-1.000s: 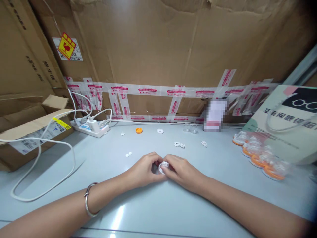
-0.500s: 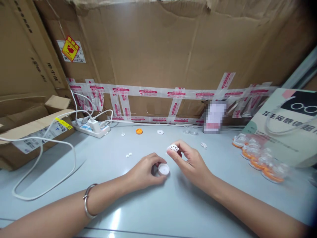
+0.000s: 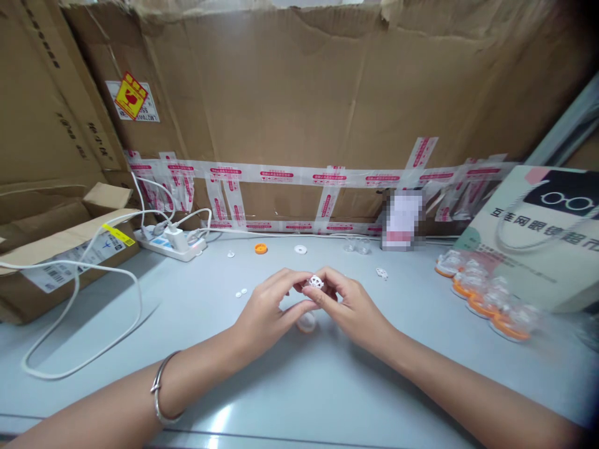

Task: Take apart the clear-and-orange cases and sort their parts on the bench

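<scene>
Well, the small white openwork piece (image 3: 316, 282) is held above the desk (image 3: 322, 399), with the left hand (image 3: 267, 307) and the right hand (image 3: 359, 308) together, fingers clamped on it. Close by, a round white cup (image 3: 306, 323) sits partly hidden by the left thumb. Farther back lie an orange disc (image 3: 261, 249) and a white ring (image 3: 300, 250), while clear pieces with orange bases (image 3: 483, 298) line up beside the bag (image 3: 524, 255)
</scene>
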`<state>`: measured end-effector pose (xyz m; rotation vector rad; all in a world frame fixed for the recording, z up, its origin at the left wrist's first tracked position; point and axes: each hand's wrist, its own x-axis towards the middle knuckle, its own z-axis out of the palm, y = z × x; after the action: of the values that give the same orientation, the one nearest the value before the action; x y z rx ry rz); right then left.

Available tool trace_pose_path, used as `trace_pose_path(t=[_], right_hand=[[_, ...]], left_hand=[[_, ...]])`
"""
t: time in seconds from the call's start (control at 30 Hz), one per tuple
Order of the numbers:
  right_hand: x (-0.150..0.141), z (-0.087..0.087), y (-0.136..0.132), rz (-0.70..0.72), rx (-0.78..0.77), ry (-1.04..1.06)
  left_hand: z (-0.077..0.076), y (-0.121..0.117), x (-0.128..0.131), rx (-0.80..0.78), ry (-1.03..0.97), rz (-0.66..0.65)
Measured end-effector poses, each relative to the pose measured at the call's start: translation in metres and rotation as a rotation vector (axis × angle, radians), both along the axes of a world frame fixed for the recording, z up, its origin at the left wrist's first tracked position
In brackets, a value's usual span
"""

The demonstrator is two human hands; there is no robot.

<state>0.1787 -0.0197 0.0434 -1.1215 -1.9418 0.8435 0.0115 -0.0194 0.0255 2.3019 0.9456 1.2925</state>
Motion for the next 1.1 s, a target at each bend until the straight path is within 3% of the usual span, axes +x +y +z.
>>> trace_pose_path(t=[0.23, 0.7, 0.9, 0.97, 1.1], right_hand=[[0.001, -0.011, 0.009, 0.033, -0.118, 0.187], [-0.001, -0.008, 0.011, 0.058, -0.210, 0.435], [-0.003, -0.014, 0.014, 0.054, -0.226, 0.413], [0.002, -0.006, 0.013, 0.011, -0.155, 0.342], [0.026, 0.037, -0.002, -0.111, 0.241, 0.315]], left_hand=[[0.000, 0.005, 0.001, 0.033, -0.024, 0.038], [-0.006, 0.019, -0.002, 0.134, 0.052, 0.053], [-0.003, 0.020, -0.002, 0.175, 0.133, 0.066], [-0.003, 0.019, -0.003, 0.177, 0.153, 0.076], [-0.002, 0.019, -0.009, 0.144, 0.136, 0.117]])
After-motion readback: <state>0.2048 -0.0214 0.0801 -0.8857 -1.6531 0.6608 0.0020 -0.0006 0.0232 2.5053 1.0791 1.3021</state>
